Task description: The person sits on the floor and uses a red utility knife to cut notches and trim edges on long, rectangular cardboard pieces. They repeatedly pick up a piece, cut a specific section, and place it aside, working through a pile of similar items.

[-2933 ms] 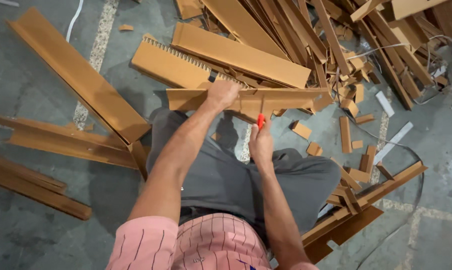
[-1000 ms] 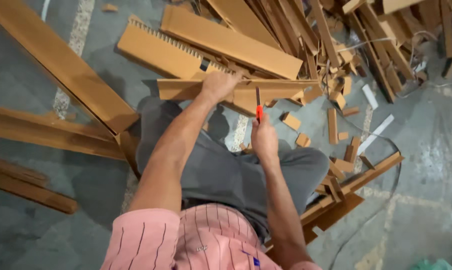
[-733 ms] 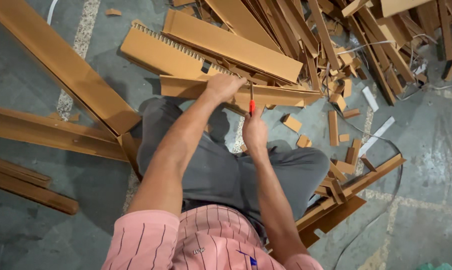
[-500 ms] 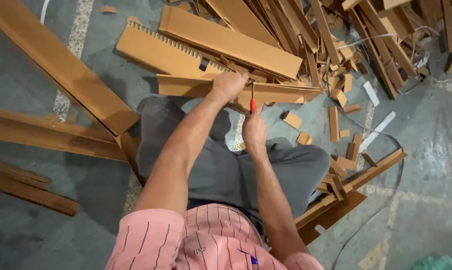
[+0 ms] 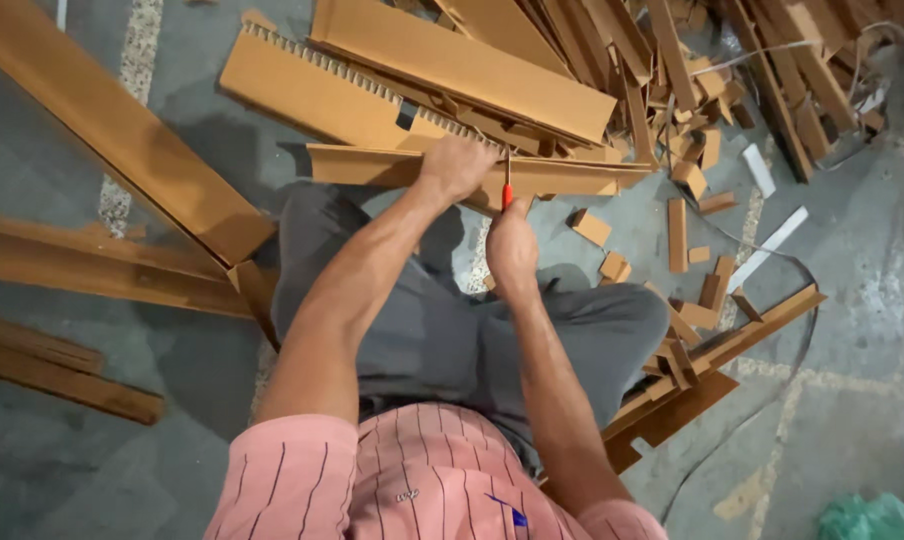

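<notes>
A: Item one, the cardboard angle strip [image 5: 562,176]. Position and axis?

B: It lies across the floor [image 5: 862,330] just ahead of the person's knees, long axis running left to right in view, tilted very slightly down toward the right. Its left end sits near the grey trousers [image 5: 422,330]; its right end reaches the heap of cardboard offcuts [image 5: 692,150]. The folded edge faces up.

A: Item two, left hand [image 5: 457,165].

B: Arm stretched forward from the pink striped shirt [image 5: 372,480], elbow nearly straight. The fingers are curled over the strip's upper edge, clamping it near its middle. Fingertips are out of sight behind the strip.

A: Item three, right hand [image 5: 512,245].

B: Forearm runs up the centre of the view, wrist bent slightly. The fingers are wrapped tight round a red-handled knife [image 5: 507,185], which stands nearly upright, tip pointing away from the body and meeting the strip just right of the left hand.

A: Blade?

B: Too thin to make out clearly; only the red handle and a short pale sliver above it show.

A: Surroundings?

B: A notched cardboard panel [image 5: 312,85] lies behind the strip, partly under it. Long cardboard planks [image 5: 122,150] lie to the left, cut off by the frame edge. Small cut blocks [image 5: 590,226] are scattered right of the hands. A green bag [image 5: 872,518] is clipped by the lower right corner.
</notes>
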